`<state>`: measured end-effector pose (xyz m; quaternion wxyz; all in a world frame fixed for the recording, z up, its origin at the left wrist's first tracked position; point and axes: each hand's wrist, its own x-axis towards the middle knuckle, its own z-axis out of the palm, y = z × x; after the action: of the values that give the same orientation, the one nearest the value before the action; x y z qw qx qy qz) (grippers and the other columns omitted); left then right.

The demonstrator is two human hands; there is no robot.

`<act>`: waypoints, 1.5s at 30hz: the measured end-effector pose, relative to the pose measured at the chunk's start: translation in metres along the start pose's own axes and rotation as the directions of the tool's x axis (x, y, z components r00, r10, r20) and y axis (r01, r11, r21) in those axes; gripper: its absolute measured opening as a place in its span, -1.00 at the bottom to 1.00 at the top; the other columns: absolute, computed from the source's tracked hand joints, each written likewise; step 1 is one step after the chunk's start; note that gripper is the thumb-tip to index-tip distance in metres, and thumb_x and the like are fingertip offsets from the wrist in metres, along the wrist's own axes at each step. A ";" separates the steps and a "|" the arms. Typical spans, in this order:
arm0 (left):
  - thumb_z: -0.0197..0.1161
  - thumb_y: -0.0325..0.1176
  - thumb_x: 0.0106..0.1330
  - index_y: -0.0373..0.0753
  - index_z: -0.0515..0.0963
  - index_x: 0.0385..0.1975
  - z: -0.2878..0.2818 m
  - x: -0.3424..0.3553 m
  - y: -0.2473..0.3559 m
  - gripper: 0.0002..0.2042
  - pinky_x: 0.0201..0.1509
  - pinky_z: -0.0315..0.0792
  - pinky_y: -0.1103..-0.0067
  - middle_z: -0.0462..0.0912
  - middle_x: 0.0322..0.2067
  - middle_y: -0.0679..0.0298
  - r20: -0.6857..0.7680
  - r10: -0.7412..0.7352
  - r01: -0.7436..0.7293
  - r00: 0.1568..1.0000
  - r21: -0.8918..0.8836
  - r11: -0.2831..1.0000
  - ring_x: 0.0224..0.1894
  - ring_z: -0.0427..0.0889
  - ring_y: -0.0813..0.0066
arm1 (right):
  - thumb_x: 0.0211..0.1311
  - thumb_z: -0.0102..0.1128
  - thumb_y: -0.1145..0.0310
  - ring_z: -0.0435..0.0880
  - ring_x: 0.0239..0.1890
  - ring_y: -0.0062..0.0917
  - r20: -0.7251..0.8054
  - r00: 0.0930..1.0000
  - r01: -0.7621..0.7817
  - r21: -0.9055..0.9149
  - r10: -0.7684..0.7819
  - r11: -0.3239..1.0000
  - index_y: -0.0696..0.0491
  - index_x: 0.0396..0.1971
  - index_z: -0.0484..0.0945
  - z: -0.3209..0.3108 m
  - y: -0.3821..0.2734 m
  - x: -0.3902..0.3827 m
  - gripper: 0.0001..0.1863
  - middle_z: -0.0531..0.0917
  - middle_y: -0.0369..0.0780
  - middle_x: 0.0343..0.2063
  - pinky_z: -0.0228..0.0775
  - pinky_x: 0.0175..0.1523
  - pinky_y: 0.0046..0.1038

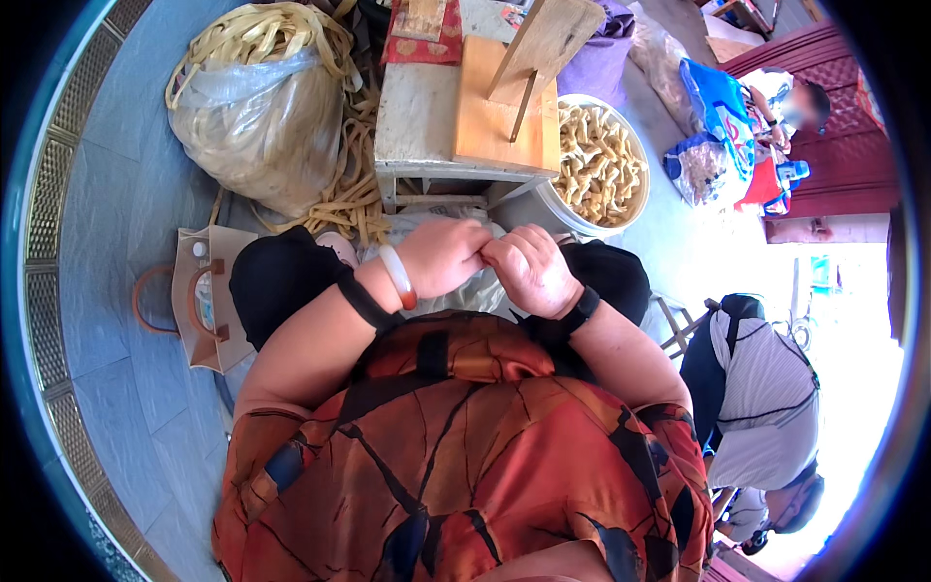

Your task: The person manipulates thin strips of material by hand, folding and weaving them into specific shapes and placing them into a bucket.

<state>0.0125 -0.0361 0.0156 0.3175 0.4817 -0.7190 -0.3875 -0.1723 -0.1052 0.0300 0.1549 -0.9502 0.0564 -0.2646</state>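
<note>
My left hand [441,254] and my right hand [533,272] meet above my lap, fingers curled and touching; whatever is between them is too hidden to make out. Just beyond them a wooden block [485,136] with an upright board [533,44] and a thin stick rests on a worn low stool [412,126]. A white bucket [598,167] of small, pale, folded pieces stands to the right of it. A pale crumpled sack [461,301] shows beneath my hands.
A plastic bag [257,145] of tan strips, with loose strips [359,199], and a beige handbag [204,320] lie at left. Purple cloth [601,58] and blue packages [718,107] sit behind the bucket. Two other people [771,102] [761,398] are at the right.
</note>
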 end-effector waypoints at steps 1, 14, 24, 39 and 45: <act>0.09 -0.46 0.28 -0.25 0.49 -0.22 0.003 -0.001 -0.005 -0.88 -0.22 0.41 0.46 0.53 -0.35 0.22 0.071 -0.025 0.041 0.997 -0.233 0.972 -0.33 0.55 0.36 | -0.01 0.16 0.48 0.53 -0.48 -0.32 -0.004 1.000 -0.006 -0.023 0.006 1.000 0.09 -0.32 0.45 -0.002 -0.002 0.000 -0.80 0.50 -0.22 -0.53 0.37 -0.29 -0.33; 0.26 -0.54 0.13 -0.25 0.38 -0.08 -0.005 0.008 -0.002 -0.65 -0.23 0.45 0.38 0.59 -0.36 0.23 -0.298 0.364 -0.308 0.882 0.219 0.926 -0.29 0.60 0.18 | 0.36 0.00 0.45 0.48 -0.46 -0.72 0.520 0.613 -0.375 0.854 0.596 -0.359 0.12 -0.16 0.49 0.011 0.027 0.002 -0.86 0.60 -0.29 -0.37 0.30 -0.35 -0.72; 0.26 -0.39 0.29 -0.30 0.49 -0.17 0.021 0.010 -0.031 -0.81 -0.17 0.42 0.60 0.59 -0.22 0.33 -0.278 -0.216 -0.071 0.936 -0.751 0.657 -0.20 0.57 0.56 | -0.09 0.14 0.70 0.56 -0.31 -0.30 -0.172 0.870 -0.457 0.073 0.462 0.887 0.15 -0.20 0.43 -0.001 -0.007 0.026 -0.64 0.50 -0.11 -0.30 0.44 -0.22 -0.43; 0.18 -0.47 0.34 -0.34 0.53 -0.13 0.001 0.006 -0.022 -0.84 0.10 0.36 0.60 0.48 -0.05 0.29 -0.332 -0.068 -0.205 0.941 -0.717 0.666 -0.03 0.47 0.58 | 0.28 0.10 0.41 0.62 -0.43 -0.34 0.360 0.642 -0.540 0.839 0.677 0.065 0.14 -0.35 0.48 -0.013 -0.003 0.022 -0.89 0.61 -0.17 -0.48 0.45 -0.31 -0.42; 0.09 -0.32 0.44 -0.30 0.54 -0.09 -0.003 0.000 -0.005 -0.79 -0.26 0.40 0.69 0.59 -0.38 0.37 -0.325 -0.192 -0.056 0.926 -0.620 0.783 -0.37 0.50 0.68 | 0.35 0.07 0.32 0.58 -0.53 -0.43 0.112 0.793 -0.605 0.265 0.599 0.751 0.19 -0.48 0.51 -0.011 -0.003 0.030 -0.74 0.58 -0.13 -0.56 0.41 -0.38 -0.42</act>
<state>0.0167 -0.0381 0.0127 0.5729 0.4413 -0.4607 -0.5146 -0.1524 -0.1113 0.0547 0.3683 -0.8510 0.3186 -0.1963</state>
